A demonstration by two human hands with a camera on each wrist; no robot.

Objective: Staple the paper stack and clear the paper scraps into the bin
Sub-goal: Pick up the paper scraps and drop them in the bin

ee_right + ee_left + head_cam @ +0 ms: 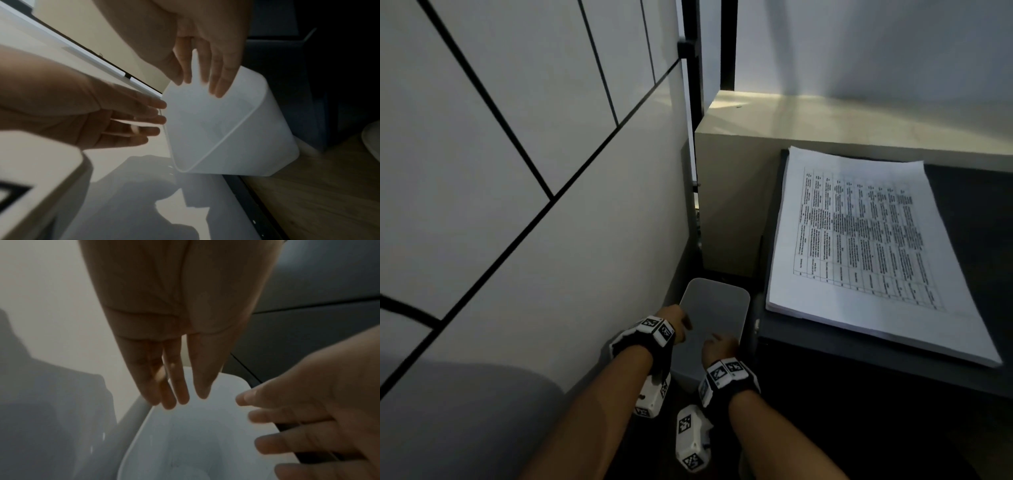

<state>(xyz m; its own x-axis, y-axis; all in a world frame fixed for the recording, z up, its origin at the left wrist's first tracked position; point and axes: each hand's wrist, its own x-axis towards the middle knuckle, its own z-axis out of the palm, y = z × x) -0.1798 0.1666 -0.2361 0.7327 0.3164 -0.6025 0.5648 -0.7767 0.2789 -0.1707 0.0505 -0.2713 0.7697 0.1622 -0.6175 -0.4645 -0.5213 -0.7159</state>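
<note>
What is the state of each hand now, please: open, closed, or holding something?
Left hand: open, fingers straight over the bin, holding nothing.
Right hand: open, fingers straight over the bin, holding nothing.

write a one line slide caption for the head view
Both open hands, left hand and right hand, over the white plastic bin beside the printed paper stack.
</note>
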